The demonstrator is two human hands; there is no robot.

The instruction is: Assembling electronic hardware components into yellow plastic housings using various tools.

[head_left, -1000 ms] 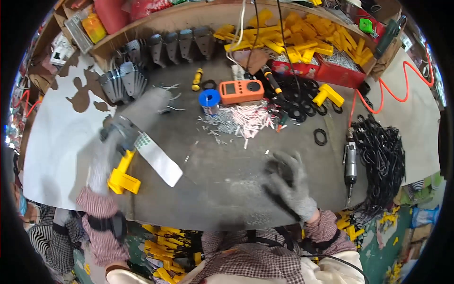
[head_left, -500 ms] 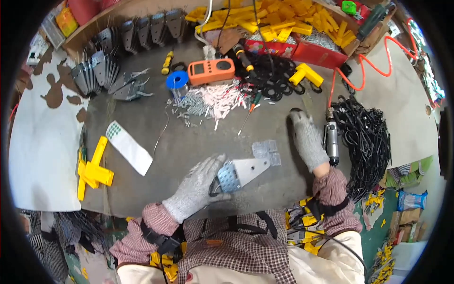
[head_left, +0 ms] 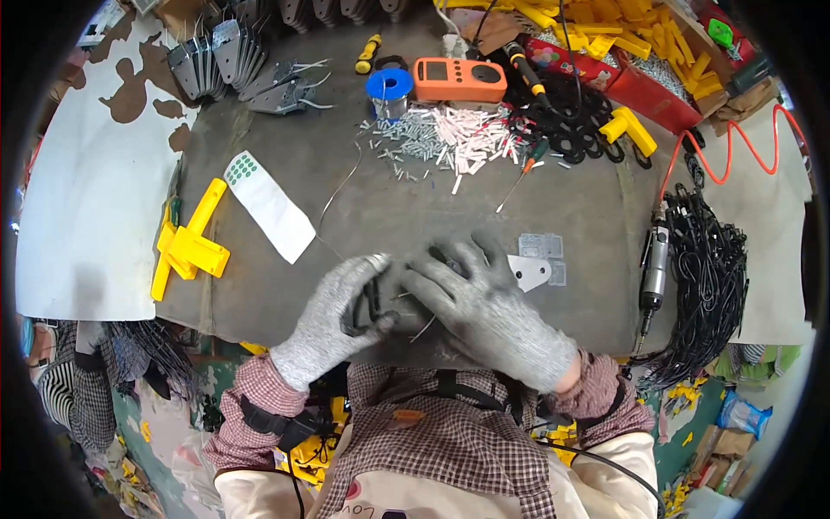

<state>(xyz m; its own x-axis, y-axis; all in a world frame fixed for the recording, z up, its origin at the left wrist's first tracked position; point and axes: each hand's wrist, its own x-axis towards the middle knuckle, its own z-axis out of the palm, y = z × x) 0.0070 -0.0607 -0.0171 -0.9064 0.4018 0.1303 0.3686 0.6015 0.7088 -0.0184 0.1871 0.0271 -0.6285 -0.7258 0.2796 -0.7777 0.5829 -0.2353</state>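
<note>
My left hand (head_left: pixel 333 320), in a grey glove with a dark palm, is open near the table's front edge. Its thumb and fingers curve apart; whether the dark shape between them is a small thing or the palm cannot be told. To its right, my right hand (head_left: pixel 484 303), gloved alike, reaches across a flat metal plate (head_left: pixel 530 273) and hides most of it. Only the plate's rounded end with a hole shows. Thin wire ends (head_left: pixel 422 329) poke out below its blurred fingertips, whose grip is hidden. Small clear plastic squares (head_left: pixel 542 246) lie touching the plate's end.
Farther back are a blue wire spool (head_left: pixel 389 85), an orange meter (head_left: pixel 460 80), a heap of small pink and metal pieces (head_left: pixel 467 134) and a screwdriver (head_left: pixel 523 177). Left lie yellow parts (head_left: pixel 194 246) and a white strip (head_left: pixel 272 208). Right are an air screwdriver (head_left: pixel 654 272) and black cables (head_left: pixel 705 268).
My right hand has come from the right side onto the plate. My left hand has drawn off the plate's left end, its fingers now apart. The whole view has shifted.
</note>
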